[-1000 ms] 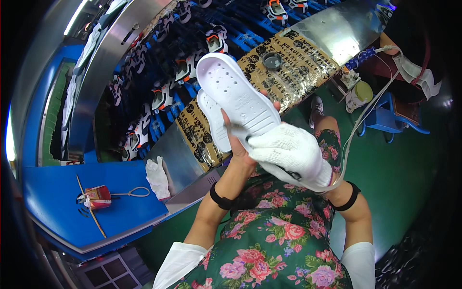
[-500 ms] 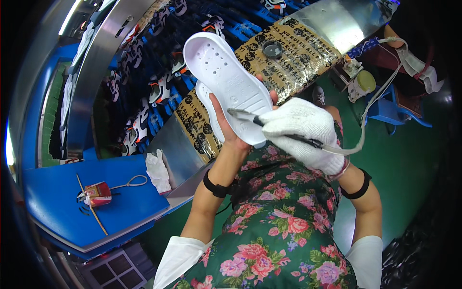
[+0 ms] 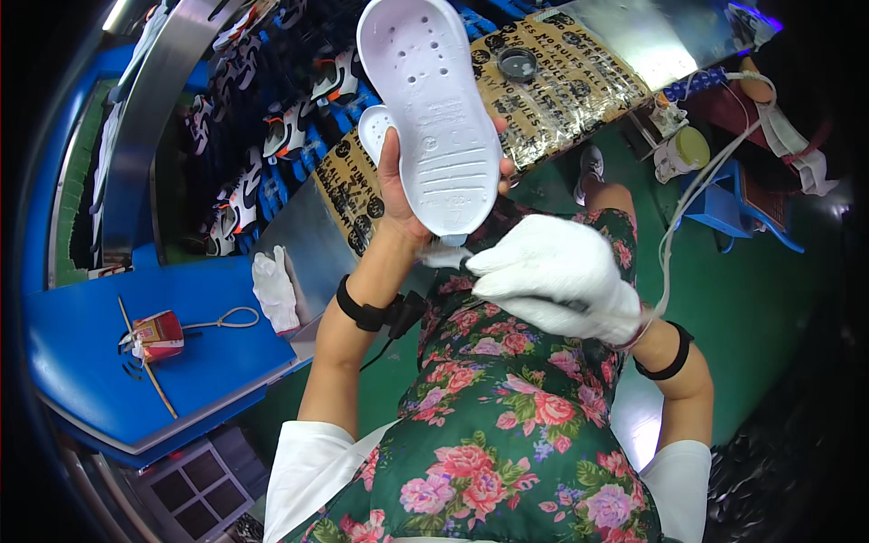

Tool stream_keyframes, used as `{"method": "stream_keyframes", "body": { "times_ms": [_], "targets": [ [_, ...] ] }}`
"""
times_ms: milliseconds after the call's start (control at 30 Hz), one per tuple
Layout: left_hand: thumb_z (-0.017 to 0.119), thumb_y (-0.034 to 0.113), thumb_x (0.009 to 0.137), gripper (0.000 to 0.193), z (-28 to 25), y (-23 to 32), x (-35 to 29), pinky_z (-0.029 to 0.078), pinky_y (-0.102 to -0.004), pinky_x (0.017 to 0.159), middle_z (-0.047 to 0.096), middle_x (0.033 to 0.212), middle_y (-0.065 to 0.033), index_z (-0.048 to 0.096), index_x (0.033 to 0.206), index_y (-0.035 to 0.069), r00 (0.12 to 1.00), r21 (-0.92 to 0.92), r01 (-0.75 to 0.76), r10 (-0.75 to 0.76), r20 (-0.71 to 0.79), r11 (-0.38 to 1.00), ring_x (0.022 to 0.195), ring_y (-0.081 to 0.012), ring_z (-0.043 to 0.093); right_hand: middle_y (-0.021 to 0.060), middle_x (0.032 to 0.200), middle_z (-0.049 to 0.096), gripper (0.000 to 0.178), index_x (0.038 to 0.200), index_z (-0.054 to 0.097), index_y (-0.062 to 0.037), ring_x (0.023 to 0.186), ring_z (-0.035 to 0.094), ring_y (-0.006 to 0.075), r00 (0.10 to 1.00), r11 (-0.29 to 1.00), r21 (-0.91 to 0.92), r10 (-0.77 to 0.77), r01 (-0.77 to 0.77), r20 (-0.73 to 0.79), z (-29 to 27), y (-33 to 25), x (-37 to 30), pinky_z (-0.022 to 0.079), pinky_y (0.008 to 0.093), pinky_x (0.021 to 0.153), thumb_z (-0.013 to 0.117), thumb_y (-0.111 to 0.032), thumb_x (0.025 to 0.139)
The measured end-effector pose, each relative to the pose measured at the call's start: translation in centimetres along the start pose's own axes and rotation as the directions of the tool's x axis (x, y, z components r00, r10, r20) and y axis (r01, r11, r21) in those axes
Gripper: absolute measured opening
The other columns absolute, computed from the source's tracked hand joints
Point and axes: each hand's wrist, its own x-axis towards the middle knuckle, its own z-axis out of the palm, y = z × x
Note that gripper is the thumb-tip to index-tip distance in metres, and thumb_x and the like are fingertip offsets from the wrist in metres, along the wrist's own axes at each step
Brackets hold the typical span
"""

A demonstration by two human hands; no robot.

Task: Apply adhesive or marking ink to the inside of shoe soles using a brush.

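A pale white shoe sole (image 3: 441,118) with small holes and ridges tilts upward in my bare left hand (image 3: 398,185), whose fingers wrap round its sides. Part of a second white sole (image 3: 374,125) shows behind it, mostly hidden. My right hand (image 3: 557,276), in a white knitted glove, is closed on a hose-fed brush. The blurred brush tip (image 3: 444,258) is just below the sole's near end; whether they touch I cannot tell. A thin hose (image 3: 668,244) runs from the right hand up to the right.
Cardboard-and-tape covering (image 3: 561,90) lies on the bench, bearing a small dark round dish (image 3: 517,64). White-and-orange shoes (image 3: 240,204) stand at the left. A blue table (image 3: 81,362) holds a red container (image 3: 158,337) and a stick; a white glove (image 3: 275,290) lies beside it. A yellow-lidded bucket (image 3: 683,152) stands right.
The sole has moved up in view and now stands more upright. The brush has left the sole's face and come down to its near end. My right hand has dropped slightly.
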Motion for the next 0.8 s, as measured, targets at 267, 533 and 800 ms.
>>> {"method": "stream_keyframes", "body": {
  "times_ms": [267,533,800],
  "targets": [
    [0.042,0.061,0.095,0.082,1.4,0.9,0.7,0.054,-0.0542,0.092,0.04,0.143,-0.0339,0.027,0.153,0.005,0.994,0.118,0.097,-0.102,0.036,0.988,0.11,-0.0488,0.061,0.0116,0.1,0.071,0.029,0.098,0.072,-0.0048,0.083,0.068,0.0273,0.991,0.957,-0.263,-0.133,0.125,-0.011,-0.4,0.9,0.1,0.055,0.0365,0.071,0.076,-0.001,0.069],
    [0.057,0.064,0.085,0.094,1.7,2.3,1.1,0.052,-0.0539,0.09,0.038,0.142,-0.035,0.026,0.154,0.008,0.961,0.306,0.275,-0.263,-0.081,0.911,0.109,-0.0491,0.058,0.01,0.099,0.074,0.022,0.093,0.074,-0.0061,0.082,0.069,0.0243,0.993,0.991,0.064,0.116,-0.114,-0.016,-1.7,-0.2,0.4,0.054,0.0333,0.073,0.077,0.0,0.072],
    [0.065,0.05,0.082,0.091,1.9,3.7,1.9,0.055,-0.0513,0.091,0.039,0.139,-0.04,0.03,0.151,0.001,0.901,0.392,0.434,-0.406,-0.156,0.812,0.109,-0.0517,0.06,0.015,0.106,0.069,0.035,0.096,0.07,0.0009,0.086,0.068,0.0301,0.972,0.954,-0.221,-0.173,0.205,0.157,0.1,0.2,-1.3,0.057,0.0361,0.067,0.07,-0.004,0.061]
  ]
}}
